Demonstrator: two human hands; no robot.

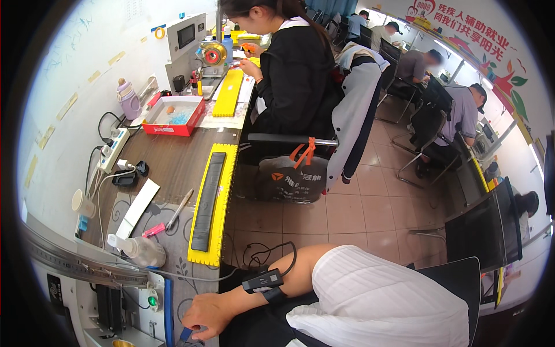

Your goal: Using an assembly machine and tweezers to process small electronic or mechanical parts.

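My right arm, in a white sleeve with a small black device (263,281) strapped at the wrist, reaches in from the lower right. My right hand (207,314) is closed, back upward, its fingers curled down at the table's near edge. A small blue piece (185,334) shows at the fingertips; what it belongs to is hidden. Just left of the hand stands a grey machine with a lit green button (152,301) and a blue edge strip (168,303). My left hand is out of the picture.
Beyond the hand are a pump bottle (144,253), a pink-handled tool (154,230), a white strip (137,208) and a yellow scalloped board (197,254) bearing a dark strip. A red box (167,128) stands farther off. Another person (295,75) works at the table's far end.
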